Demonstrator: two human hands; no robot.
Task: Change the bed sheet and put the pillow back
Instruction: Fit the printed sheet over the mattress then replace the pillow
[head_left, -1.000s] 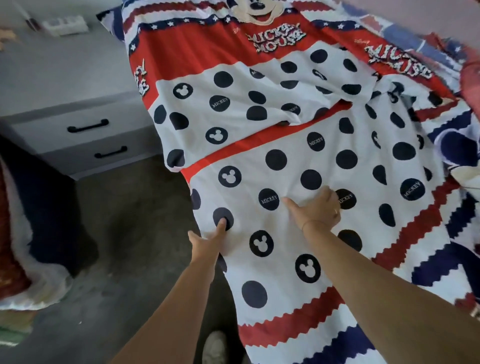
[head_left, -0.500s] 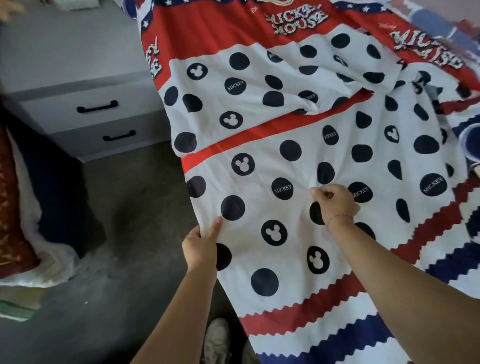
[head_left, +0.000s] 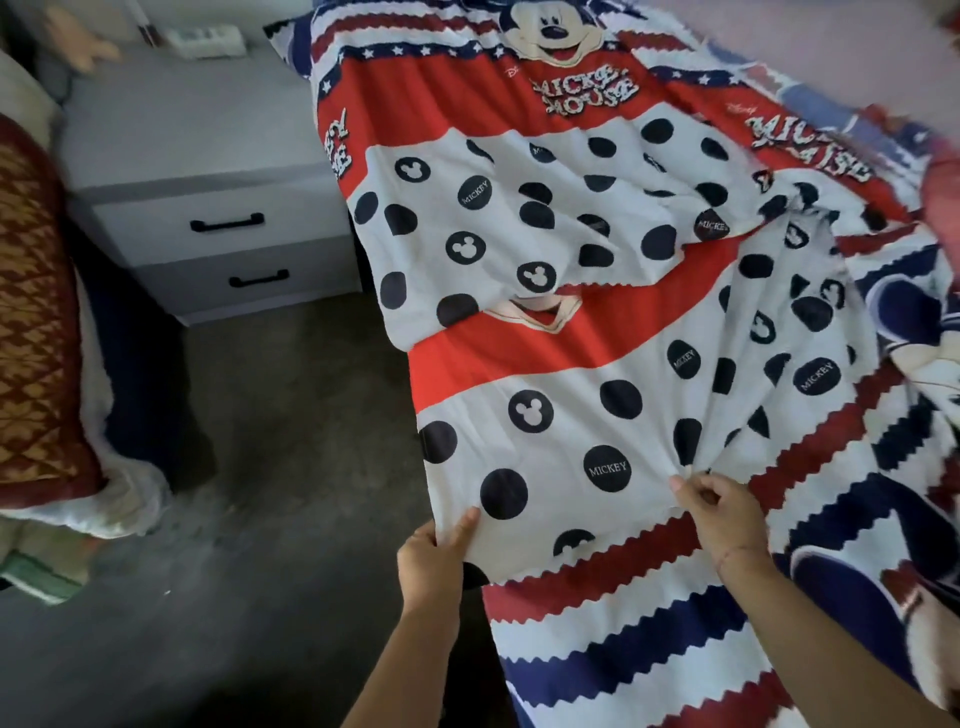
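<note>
The soft white bed sheet with black dots and red and blue stripes (head_left: 545, 374) lies spread over the bed. My left hand (head_left: 434, 558) curls its fingers round the sheet's near left edge; my right hand (head_left: 719, 514) pinches a gathered fold just beside it. Light and limp, I judge: best held by its edges.

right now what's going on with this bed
A person is laying out a Mickey Mouse sheet. The left hand grips its hanging side edge, while the right hand pinches a bunch of fabric further in. The sheet lies rumpled, folded over itself near the middle.
</note>
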